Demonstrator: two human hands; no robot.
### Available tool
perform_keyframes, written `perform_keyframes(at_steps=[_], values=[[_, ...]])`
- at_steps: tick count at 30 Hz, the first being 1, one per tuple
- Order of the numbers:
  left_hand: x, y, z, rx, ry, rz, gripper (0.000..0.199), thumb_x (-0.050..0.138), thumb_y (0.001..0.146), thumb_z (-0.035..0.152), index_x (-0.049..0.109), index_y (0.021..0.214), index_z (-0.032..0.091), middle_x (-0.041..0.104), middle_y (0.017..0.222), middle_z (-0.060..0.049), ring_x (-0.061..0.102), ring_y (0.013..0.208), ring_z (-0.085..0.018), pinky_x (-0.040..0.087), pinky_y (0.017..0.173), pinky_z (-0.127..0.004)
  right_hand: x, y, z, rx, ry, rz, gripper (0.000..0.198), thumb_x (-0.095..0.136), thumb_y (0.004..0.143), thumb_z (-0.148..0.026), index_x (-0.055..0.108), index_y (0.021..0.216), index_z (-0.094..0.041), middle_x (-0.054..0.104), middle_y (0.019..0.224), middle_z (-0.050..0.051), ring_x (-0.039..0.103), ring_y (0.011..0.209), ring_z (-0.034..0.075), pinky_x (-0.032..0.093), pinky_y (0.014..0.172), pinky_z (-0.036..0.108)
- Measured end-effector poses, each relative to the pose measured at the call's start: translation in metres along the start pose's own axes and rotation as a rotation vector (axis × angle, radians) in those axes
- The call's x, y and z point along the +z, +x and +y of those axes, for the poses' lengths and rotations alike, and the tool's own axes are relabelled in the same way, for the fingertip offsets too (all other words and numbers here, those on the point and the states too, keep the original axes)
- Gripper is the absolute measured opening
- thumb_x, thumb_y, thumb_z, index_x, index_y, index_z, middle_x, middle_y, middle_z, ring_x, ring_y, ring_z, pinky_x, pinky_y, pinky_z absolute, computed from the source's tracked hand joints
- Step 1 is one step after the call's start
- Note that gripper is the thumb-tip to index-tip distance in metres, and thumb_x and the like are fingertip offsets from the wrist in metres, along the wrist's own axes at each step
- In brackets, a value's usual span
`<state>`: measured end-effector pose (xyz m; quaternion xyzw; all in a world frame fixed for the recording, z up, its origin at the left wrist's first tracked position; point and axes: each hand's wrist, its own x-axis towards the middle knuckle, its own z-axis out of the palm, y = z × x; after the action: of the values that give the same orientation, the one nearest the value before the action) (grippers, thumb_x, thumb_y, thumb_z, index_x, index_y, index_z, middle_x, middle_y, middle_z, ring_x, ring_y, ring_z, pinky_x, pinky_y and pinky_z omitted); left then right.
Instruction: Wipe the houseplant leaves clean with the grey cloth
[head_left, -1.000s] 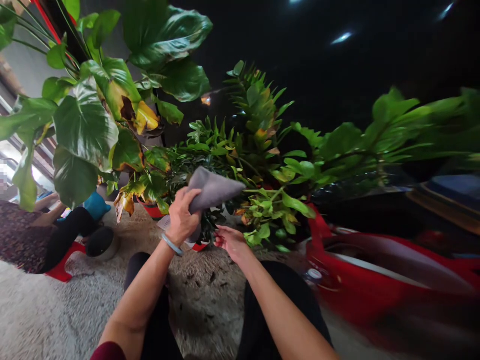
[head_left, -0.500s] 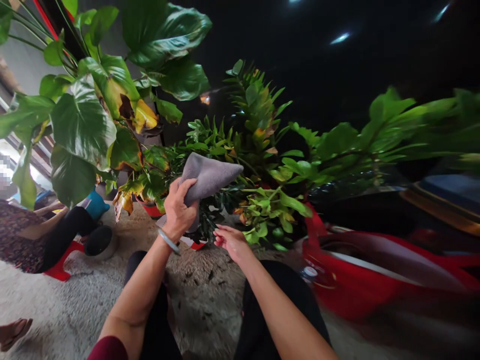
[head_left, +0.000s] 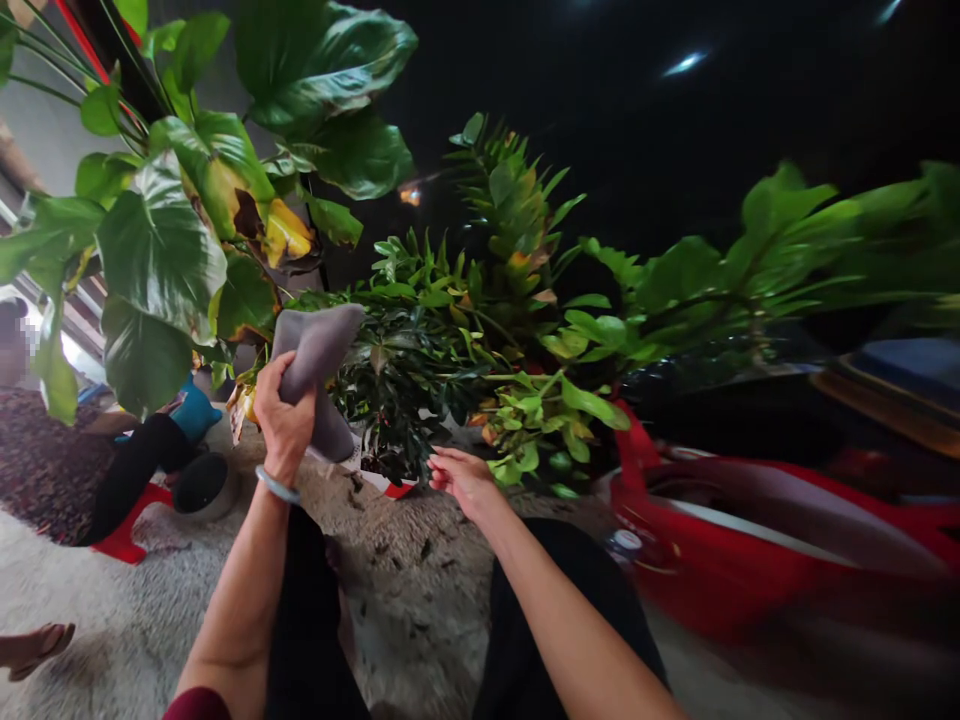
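A grey cloth [head_left: 319,350] is bunched in my left hand [head_left: 285,415], with one folded end sticking up and another hanging below. It is beside a low plant with narrow dark green leaves [head_left: 394,390]. My right hand [head_left: 465,482] is closed in a pinch at the lower right edge of those leaves; what its fingertips hold is too small to make out. Under the foliage shows part of a red and white pot [head_left: 386,484]. To the right of it droops a lighter green plant [head_left: 577,410].
A large-leaved plant [head_left: 161,240] with yellowed, browned leaves rises at the left. Behind it a person [head_left: 56,465] sits on a red stool [head_left: 131,525] by a dark bucket [head_left: 204,485]. A red bag-like container [head_left: 720,560], blurred, stands at my right.
My left hand has moved left with the cloth, away from the dark-leaved plant, uncovering its leaves. My right hand has stayed nearly still in its pinch.
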<state>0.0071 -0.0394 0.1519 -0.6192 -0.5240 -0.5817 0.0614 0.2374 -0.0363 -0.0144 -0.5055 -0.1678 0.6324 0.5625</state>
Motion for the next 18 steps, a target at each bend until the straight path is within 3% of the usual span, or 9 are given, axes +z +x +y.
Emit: perform_keyframes(at_steps=[3, 6, 8, 10, 12, 16, 18], values=[[0.016, -0.007, -0.025, -0.117, 0.049, -0.085, 0.047, 0.066, 0.071, 0.012, 0.067, 0.117, 0.022, 0.069, 0.117, -0.006, 0.063, 0.111, -0.024, 0.049, 0.103, -0.040, 0.002, -0.002, -0.001, -0.001, -0.004, -0.004, 0.020, 0.077, 0.060, -0.004, 0.069, 0.075, -0.014, 0.068, 0.051, 0.000, 0.054, 0.037, 0.009, 0.050, 0.039, 0.020], [0.021, -0.068, -0.048, -0.274, 0.071, -0.264, 0.047, 0.065, 0.066, 0.010, 0.070, 0.111, 0.022, 0.071, 0.110, -0.006, 0.066, 0.105, -0.025, 0.051, 0.099, -0.042, 0.000, -0.003, -0.003, 0.002, -0.012, 0.003, 0.020, 0.076, 0.061, -0.002, 0.069, 0.075, -0.015, 0.068, 0.051, 0.000, 0.054, 0.037, 0.010, 0.050, 0.037, 0.021], [0.014, -0.113, -0.051, -0.323, 0.039, -0.292, 0.043, 0.064, 0.067, 0.011, 0.070, 0.109, 0.022, 0.071, 0.106, -0.005, 0.067, 0.102, -0.024, 0.052, 0.096, -0.041, -0.002, -0.003, -0.005, 0.000, -0.026, 0.013, 0.020, 0.075, 0.062, -0.001, 0.070, 0.076, -0.015, 0.069, 0.052, 0.000, 0.055, 0.037, 0.010, 0.050, 0.037, 0.021], [0.002, -0.137, -0.045, -0.315, -0.021, -0.280, 0.043, 0.063, 0.067, 0.011, 0.070, 0.108, 0.021, 0.071, 0.105, -0.005, 0.067, 0.101, -0.024, 0.053, 0.096, -0.040, -0.003, -0.003, -0.006, -0.003, -0.038, 0.006, 0.020, 0.076, 0.063, -0.001, 0.070, 0.076, -0.015, 0.069, 0.053, 0.000, 0.056, 0.037, 0.010, 0.050, 0.037, 0.021], [-0.010, -0.129, -0.033, -0.271, -0.047, -0.193, 0.041, 0.063, 0.068, 0.011, 0.070, 0.108, 0.021, 0.071, 0.106, -0.005, 0.067, 0.101, -0.023, 0.053, 0.096, -0.040, -0.004, -0.003, -0.006, -0.005, -0.040, -0.010, 0.020, 0.077, 0.062, -0.002, 0.070, 0.075, -0.015, 0.069, 0.053, 0.000, 0.056, 0.037, 0.010, 0.050, 0.037, 0.021], [-0.013, -0.051, -0.016, -0.140, -0.010, 0.093, 0.039, 0.069, 0.073, 0.016, 0.068, 0.112, 0.021, 0.070, 0.112, -0.007, 0.064, 0.108, -0.024, 0.049, 0.101, -0.040, -0.001, -0.003, -0.004, 0.000, -0.019, -0.025, 0.021, 0.079, 0.061, -0.003, 0.069, 0.075, -0.015, 0.068, 0.053, 0.000, 0.055, 0.037, 0.009, 0.050, 0.038, 0.021], [-0.002, -0.021, -0.019, -0.109, 0.001, 0.118, 0.041, 0.069, 0.073, 0.017, 0.067, 0.114, 0.021, 0.069, 0.114, -0.007, 0.063, 0.109, -0.023, 0.048, 0.103, -0.040, 0.002, -0.003, -0.002, 0.001, -0.020, -0.011, 0.021, 0.080, 0.061, -0.004, 0.069, 0.075, -0.014, 0.067, 0.052, -0.001, 0.054, 0.036, 0.009, 0.050, 0.038, 0.021]])
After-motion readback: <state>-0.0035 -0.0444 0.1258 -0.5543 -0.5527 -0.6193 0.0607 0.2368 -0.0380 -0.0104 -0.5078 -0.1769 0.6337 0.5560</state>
